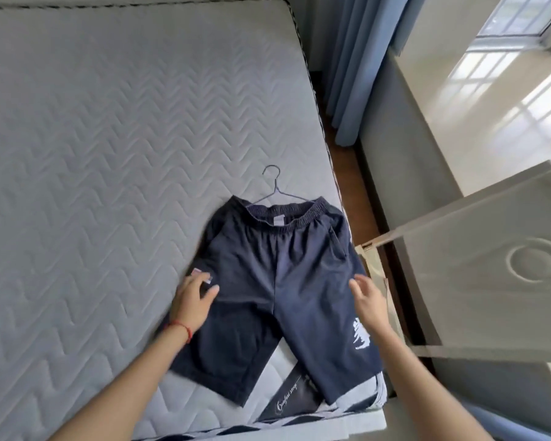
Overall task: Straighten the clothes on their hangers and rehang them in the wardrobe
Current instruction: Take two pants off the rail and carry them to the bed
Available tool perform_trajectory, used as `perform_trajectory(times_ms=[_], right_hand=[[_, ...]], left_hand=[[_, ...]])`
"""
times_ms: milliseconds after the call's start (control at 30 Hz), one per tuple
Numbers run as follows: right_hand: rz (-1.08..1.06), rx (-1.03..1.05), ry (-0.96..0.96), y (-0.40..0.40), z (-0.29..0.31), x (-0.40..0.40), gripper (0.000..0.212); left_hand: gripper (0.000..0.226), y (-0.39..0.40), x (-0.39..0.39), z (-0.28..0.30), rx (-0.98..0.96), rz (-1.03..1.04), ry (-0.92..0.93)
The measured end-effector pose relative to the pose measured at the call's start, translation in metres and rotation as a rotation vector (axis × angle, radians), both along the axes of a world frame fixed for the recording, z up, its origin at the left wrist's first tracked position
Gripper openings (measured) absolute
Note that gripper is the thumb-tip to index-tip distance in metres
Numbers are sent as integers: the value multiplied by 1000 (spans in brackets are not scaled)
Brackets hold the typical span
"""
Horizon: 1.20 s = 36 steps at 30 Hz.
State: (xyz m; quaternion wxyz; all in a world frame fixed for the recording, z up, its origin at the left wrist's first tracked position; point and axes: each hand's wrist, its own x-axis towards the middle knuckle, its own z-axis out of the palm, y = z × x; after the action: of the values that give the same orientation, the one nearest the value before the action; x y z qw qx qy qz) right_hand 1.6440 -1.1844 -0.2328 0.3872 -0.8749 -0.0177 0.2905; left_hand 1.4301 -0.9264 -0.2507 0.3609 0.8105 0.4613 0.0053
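Dark shorts (280, 275) lie flat on the bed (93, 138) — a wire hanger (275, 194) at the waistband. The left hand (193, 302) and the right hand (369, 302) hover over the legs, fingers loose, holding nothing.

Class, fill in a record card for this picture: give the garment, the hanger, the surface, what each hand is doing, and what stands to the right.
garment: dark navy shorts, spread flat, waistband away from the person, white print on one leg
hanger: thin wire hanger, hook clear of the waistband, its lower part hidden inside the shorts
surface: grey quilted mattress
left hand: fingers relaxed, on the shorts at their left edge
right hand: fingers spread, over the shorts' right side; contact unclear
right of bed: open wardrobe door, blue curtain
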Motion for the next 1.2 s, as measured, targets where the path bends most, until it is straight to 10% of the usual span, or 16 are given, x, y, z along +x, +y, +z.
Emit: perform_trajectory(times_ms=[633,967,1200], right_hand=[[-123,-48,668,42,-169,-198,30],[-227,-251,538,77,-188,-213,25],[-158,-193,484,50,-175,-224,9]], left_hand=[[61,-15,-116,-147,-394,961,192],[34,25,-138,-184,-681,1275,-83],[20,4,-176,-180,-492,1347,16]])
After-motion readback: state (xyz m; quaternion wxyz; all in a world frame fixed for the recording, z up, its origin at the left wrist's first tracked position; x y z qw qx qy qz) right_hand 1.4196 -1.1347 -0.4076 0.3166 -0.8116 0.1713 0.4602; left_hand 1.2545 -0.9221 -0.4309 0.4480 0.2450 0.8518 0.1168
